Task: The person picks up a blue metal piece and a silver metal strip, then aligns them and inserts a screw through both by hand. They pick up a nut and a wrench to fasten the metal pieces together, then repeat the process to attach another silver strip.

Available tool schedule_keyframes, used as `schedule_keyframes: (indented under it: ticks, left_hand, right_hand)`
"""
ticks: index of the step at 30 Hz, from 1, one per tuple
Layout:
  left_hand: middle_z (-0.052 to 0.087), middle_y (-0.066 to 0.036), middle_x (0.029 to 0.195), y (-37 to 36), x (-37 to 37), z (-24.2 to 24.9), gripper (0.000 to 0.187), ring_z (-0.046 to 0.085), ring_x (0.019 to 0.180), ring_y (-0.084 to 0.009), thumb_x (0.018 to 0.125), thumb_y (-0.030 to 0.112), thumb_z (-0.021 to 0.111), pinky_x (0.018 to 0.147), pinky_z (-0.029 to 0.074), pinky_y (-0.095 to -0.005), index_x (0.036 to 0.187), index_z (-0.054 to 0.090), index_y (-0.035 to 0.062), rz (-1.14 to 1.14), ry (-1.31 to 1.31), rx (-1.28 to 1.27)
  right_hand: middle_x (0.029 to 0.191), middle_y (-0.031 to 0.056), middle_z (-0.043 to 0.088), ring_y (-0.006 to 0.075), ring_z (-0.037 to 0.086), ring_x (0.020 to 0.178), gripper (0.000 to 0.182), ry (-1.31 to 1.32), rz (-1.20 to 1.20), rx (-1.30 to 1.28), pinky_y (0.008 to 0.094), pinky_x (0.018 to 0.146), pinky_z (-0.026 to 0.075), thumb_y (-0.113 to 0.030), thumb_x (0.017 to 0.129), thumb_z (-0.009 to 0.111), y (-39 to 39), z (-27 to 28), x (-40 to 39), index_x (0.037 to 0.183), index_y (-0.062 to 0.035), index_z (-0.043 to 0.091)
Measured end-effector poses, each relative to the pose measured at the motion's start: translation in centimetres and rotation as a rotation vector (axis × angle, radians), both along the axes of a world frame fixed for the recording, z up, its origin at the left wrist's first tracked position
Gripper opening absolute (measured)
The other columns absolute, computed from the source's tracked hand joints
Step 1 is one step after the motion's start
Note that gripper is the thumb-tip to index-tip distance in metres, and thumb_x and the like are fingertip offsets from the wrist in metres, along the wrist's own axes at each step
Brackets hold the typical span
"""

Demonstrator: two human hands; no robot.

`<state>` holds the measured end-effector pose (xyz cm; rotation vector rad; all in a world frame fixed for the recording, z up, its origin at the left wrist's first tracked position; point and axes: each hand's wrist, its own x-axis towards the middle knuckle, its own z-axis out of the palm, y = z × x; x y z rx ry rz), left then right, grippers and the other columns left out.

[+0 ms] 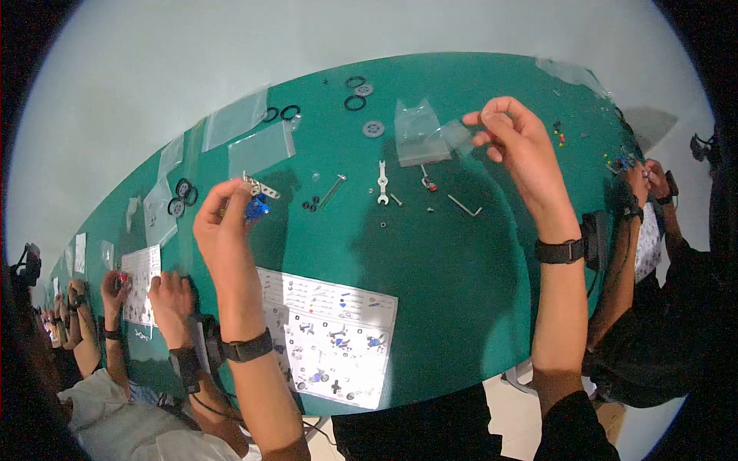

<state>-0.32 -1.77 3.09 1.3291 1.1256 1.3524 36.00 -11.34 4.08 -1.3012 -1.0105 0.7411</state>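
My left hand (pixel 227 219) is closed on a small assembly with blue and silver metal parts (pixel 258 206), held above the green table. To the right, my right hand (pixel 519 150) is raised with its thumb and fingers pinched on the edge of a small clear plastic bag (pixel 459 136). A larger clear bag (pixel 419 131) lies just left of it. Between the hands are a flat silver wrench (pixel 382 183), a long bolt (pixel 334 190), small black rings (pixel 310 203), an L-shaped key (pixel 466 205) and a small red-and-silver piece (pixel 429 183).
A printed instruction sheet (pixel 338 338) lies at the near edge of the green table (pixel 446 307). Grey wheels (pixel 373 129) and black tyres (pixel 354 103) are farther back. Other people's hands (pixel 171 303) work at the left, and another person's hands (pixel 638 184) at the right.
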Motion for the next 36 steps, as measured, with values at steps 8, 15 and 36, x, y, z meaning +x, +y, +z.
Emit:
schedule_keyframes:
  ticks: [8, 15, 36]
  left_hand:
    - [0.068, 0.002, 0.093, -0.3, 0.6, 0.1, 0.012, 0.061, 0.082, -0.0048, 0.096, 0.017, 0.069, 0.071, 0.049, -0.0214, 0.102, 0.074, 0.007, 0.009, -0.008, -0.01]
    - [0.068, 0.003, 0.093, -0.3, 0.5, -0.2, 0.012, 0.061, 0.082, -0.0046, 0.096, 0.017, 0.07, 0.072, 0.048, -0.0206, 0.101, 0.074, 0.0076, -0.016, 0.006, -0.007]
    - [0.068, 0.001, 0.092, -0.1, 0.3, 0.0, 0.011, 0.062, 0.081, -0.0069, 0.095, 0.015, 0.071, 0.072, 0.051, -0.0226, 0.101, 0.074, 0.0059, 0.026, -0.031, -0.035]
  right_hand:
    - [0.093, 0.0071, 0.072, 0.0145, 0.07, 0.079, 0.014, -0.306, 0.236, -0.32, 0.0286, 0.065, 0.051, -0.017, 0.099, 0.061, -1.1, -1.0, 0.9, 0.101, -0.0034, 0.063]
    - [0.108, 0.0135, 0.069, 0.029, 0.067, 0.1, 0.014, -0.539, 0.136, 0.07, 0.0396, 0.083, 0.053, -0.011, 0.099, 0.062, 1.1, -3.8, -2.0, 0.109, -0.0009, 0.061]
    - [0.105, 0.0222, 0.069, 0.0458, 0.065, 0.101, 0.011, -0.757, -0.051, 0.114, 0.0506, 0.082, 0.052, -0.009, 0.101, 0.054, 1.3, -3.8, 0.2, 0.107, -0.0002, 0.052]
